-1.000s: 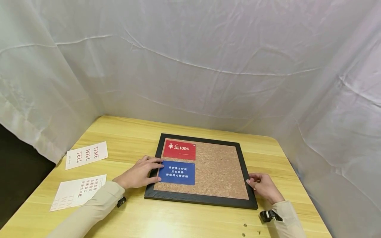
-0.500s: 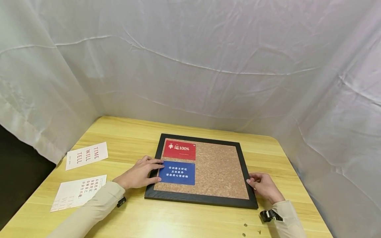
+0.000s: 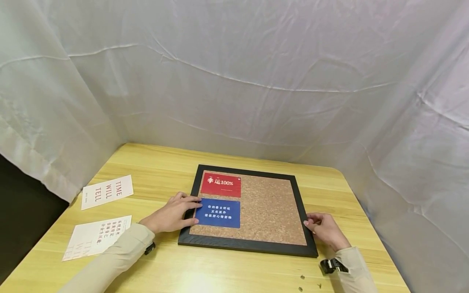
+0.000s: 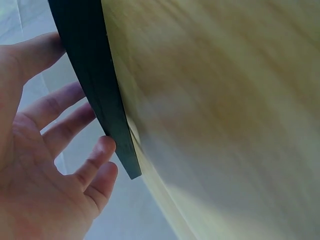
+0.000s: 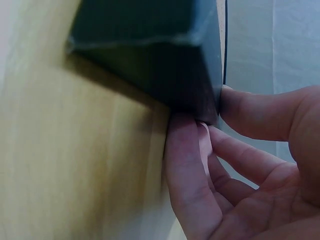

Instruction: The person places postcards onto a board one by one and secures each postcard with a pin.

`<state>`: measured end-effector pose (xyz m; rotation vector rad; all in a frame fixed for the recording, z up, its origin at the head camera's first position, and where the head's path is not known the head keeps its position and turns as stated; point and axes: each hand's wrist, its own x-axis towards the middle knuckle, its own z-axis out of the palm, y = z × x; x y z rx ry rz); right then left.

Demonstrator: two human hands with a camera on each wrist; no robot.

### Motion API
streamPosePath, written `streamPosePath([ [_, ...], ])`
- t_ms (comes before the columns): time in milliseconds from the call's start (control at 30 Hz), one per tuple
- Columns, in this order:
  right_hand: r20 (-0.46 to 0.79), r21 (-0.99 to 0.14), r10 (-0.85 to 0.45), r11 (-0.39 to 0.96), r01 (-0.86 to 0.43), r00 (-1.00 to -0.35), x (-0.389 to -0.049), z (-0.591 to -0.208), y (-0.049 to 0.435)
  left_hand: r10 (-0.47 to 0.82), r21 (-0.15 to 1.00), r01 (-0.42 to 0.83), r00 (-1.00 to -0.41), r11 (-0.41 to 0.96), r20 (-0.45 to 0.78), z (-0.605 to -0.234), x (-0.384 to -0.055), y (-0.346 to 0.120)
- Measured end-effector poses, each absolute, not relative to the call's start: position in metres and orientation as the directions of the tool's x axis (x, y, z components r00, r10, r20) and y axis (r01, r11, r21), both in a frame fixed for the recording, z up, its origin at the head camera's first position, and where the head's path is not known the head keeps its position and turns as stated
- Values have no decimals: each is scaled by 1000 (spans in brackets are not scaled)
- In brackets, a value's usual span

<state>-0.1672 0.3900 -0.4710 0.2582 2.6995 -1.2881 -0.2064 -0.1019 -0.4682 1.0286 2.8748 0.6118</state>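
Note:
A black-framed cork board (image 3: 272, 211) lies on the table with a red card (image 3: 221, 191) at its upper left and a blue card (image 3: 220, 220) below that. My left hand (image 3: 172, 213) reaches over the board's left edge, its fingertips and thumb touching the blue card's left side. In the left wrist view, the fingers (image 4: 55, 107) of that hand lie across the black frame (image 4: 95, 75). At the right edge, my right hand (image 3: 326, 231) grips the frame. The right wrist view has its thumb (image 5: 260, 112) against one face of the frame and fingers bent at its underside.
Two white printed cards, an upper one (image 3: 106, 192) and a lower one (image 3: 88, 238), lie left of the board. Three small pin-like pieces (image 3: 302, 277) are near the table's front right. Pale curtains (image 3: 234, 81) surround the wooden table (image 3: 157, 158).

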Motion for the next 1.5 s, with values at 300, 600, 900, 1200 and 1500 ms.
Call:
streamPosePath([
  [300, -181, -738, 94, 645, 198, -979, -166, -474, 391, 612, 376, 597, -785, 709, 93, -470, -207, -103],
  [600, -224, -758, 78, 613, 223, -972, -165, -471, 395, 608, 370, 590, -790, 718, 80, -470, -208, -101],
  [900, -259, -770, 44, 593, 234, -965, -158, -460, 395, 612, 363, 598, -786, 715, 89, -469, -207, -101],
  [1200, -213, -677, -9, 722, 141, -977, -148, -451, 396, 605, 375, 589, -791, 716, 87, -469, -207, -100],
  [1500, -150, -548, -34, 835, 54, -988, -123, -432, 375, 619, 362, 605, -780, 709, 90, -467, -205, -101],
])
